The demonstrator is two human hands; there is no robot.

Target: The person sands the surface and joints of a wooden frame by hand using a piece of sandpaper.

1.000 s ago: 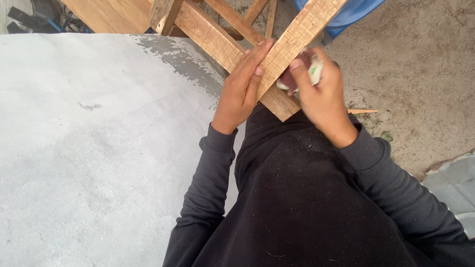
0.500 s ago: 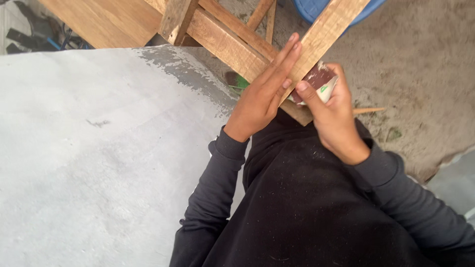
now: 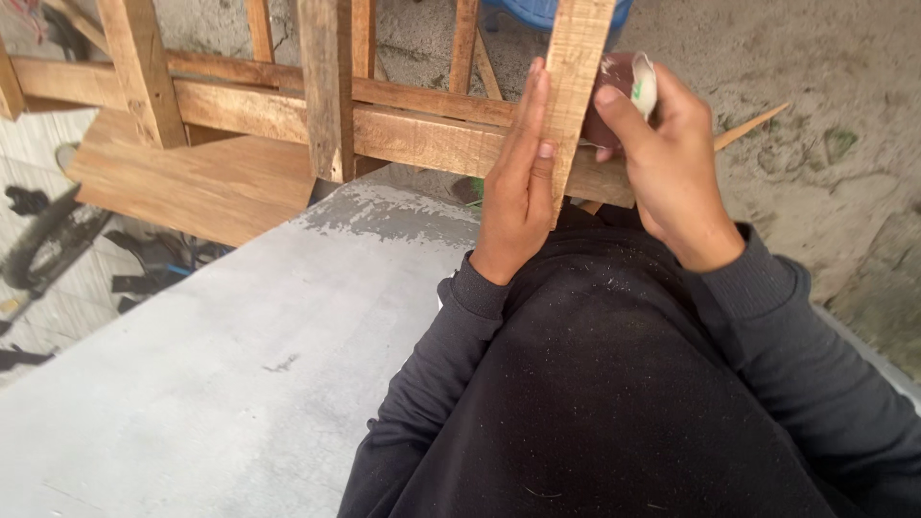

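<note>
Against the wood slat (image 3: 573, 105), the left hand (image 3: 516, 187) lies flat with fingers spread straight, steadying it. The right hand (image 3: 662, 158) pinches folded sandpaper (image 3: 624, 91) on the slat's far edge, higher up than a moment ago, so the rubbing goes on.

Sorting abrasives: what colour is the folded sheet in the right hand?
Reddish-brown with a white back, the folded sheet in the right hand; head view.

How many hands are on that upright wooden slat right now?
2. The left hand lies flat against the wooden slat's left face. The right hand is at its right edge, pressing folded sandpaper to the wood. No other hands show.
</note>
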